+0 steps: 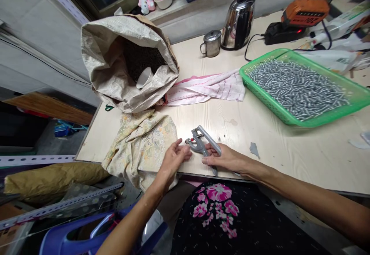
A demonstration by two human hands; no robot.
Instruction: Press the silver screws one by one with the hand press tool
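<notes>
My right hand (224,158) grips the handles of grey metal snap pliers (202,141) at the near edge of the pale wooden table (277,147). My left hand (175,157) is at the pliers' jaw, fingers pinched together on something too small to make out. Just left of it lies a patterned beige cloth (138,147) with several small metal pieces scattered on it.
A green tray (358,97) full of small metal tubes sits at the right. A large open sack (115,66) with dark contents and a white cup stands at the left. A pink-striped cloth (208,87), a steel mug (211,43), a kettle (238,20) and an orange charger (303,12) lie behind.
</notes>
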